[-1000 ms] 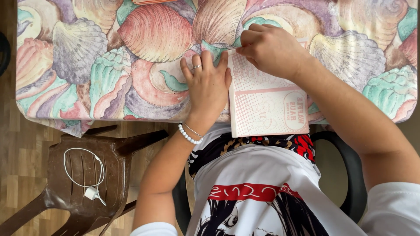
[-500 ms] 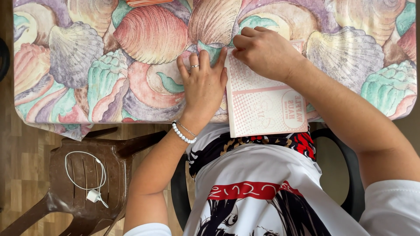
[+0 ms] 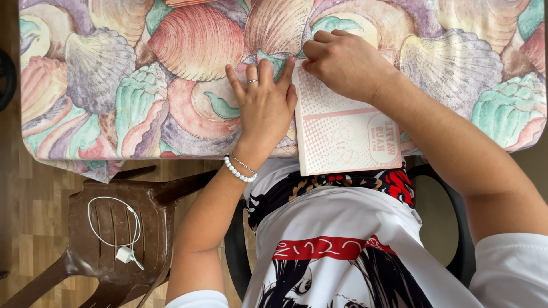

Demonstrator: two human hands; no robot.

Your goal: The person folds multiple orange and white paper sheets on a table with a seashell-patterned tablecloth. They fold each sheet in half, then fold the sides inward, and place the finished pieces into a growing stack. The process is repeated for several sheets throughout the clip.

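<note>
A pink and white patterned sheet of paper lies at the near edge of a table covered with a seashell-print cloth. My left hand lies flat on the cloth with fingers spread, its edge touching the paper's left side. It wears a ring and a white bead bracelet. My right hand is curled over the paper's top left corner, fingertips pinching or pressing the edge there. What is under its fingers is hidden.
A brown plastic chair stands to the left, with a white charger and coiled cable on its seat. I sit on a dark chair. The floor is wood. A reddish object peeks in at the top edge.
Both hands have stayed on the paper and cloth; my right hand has shifted slightly along the paper's top edge. The view has moved a little.
</note>
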